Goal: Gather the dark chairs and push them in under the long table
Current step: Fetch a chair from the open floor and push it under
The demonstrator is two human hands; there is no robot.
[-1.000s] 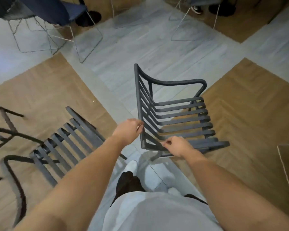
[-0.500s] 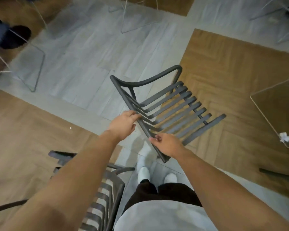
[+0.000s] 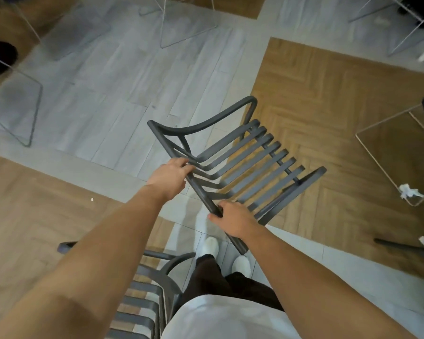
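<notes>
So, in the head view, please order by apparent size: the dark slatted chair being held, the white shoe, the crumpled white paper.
1. Dark slatted chair, clearly largest.
2. White shoe.
3. Crumpled white paper; it lies farther away, so its rank below the shoe is unsure.

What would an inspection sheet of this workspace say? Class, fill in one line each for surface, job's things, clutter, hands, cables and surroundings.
Surface: floor of grey planks and brown herringbone panels.
Job's things: dark slatted chair held by its back rail; second dark chair bottom left.
Clutter: crumpled tissue on clear table.
Hands: left hand and right hand both grip the chair.
Cables: nothing seen.
Surroundings: wire-frame chair legs at top.
</notes>
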